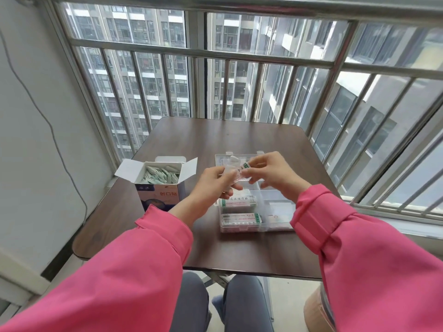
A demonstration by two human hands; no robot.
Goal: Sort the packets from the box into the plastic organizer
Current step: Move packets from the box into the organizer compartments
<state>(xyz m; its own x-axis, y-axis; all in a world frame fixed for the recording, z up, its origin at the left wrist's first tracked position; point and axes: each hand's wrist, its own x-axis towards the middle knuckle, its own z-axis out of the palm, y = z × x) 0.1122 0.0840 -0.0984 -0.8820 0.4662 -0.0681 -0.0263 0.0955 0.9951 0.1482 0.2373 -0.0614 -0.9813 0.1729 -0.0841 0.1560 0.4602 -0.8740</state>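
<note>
Hands meet above the clear plastic organizer: left hand and right hand pinch a small stack of bandage packets between them, probably squaring it to fit a compartment. Two near-left compartments hold filled stacks whose print is too blurred to read. The opened box, beside it on the table, reads 创口贴.

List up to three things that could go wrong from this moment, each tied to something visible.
1. Both hands, left hand and right hand, pinch a packet in mid-air over the plastic organizer; it might slip into a wrong compartment.
2. The open box stands beside the left forearm; a sleeve could tip it.
</note>
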